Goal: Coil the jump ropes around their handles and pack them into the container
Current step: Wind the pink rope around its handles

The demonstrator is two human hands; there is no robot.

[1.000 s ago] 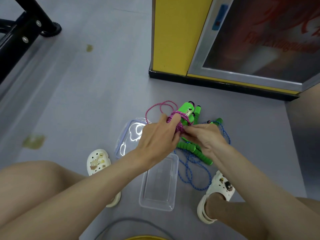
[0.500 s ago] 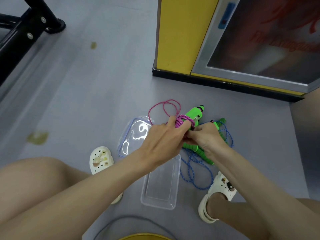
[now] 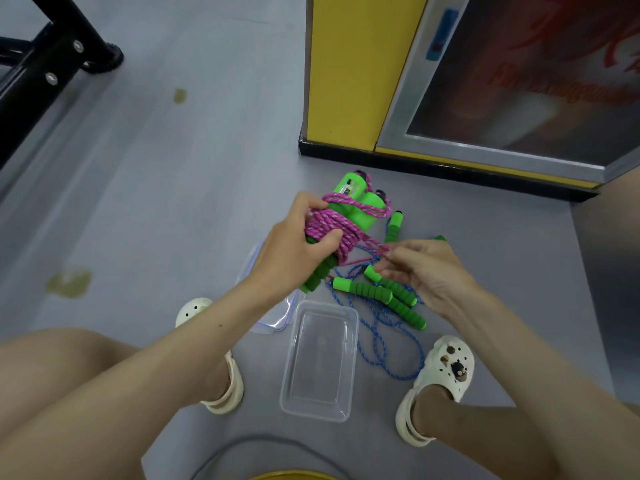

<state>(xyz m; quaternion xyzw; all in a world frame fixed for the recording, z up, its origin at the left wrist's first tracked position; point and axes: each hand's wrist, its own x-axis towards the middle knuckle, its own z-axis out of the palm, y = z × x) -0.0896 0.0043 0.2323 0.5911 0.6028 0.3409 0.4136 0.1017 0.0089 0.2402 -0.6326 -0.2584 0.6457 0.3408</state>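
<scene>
**A:** Grip on the left, how was it?

**B:** Clamped. The left hand was wrapped round the pink jump rope coiled on its green handles, with the thumb over the coils and the bundle held above the floor.

**A:** And the other?

**B:** The right hand pinched the loose pink strand just beside the bundle.

**A:** Any change from half a second before?

**B:** The slack pink loop beyond the hands had gone, and the coil looked thicker. The right hand had drawn off the bundle, rightward.

**A:** The rest?

**B:** The blue jump rope lay uncoiled with its green foam handles, beside the open clear container. Its lid lay to the left.
</scene>
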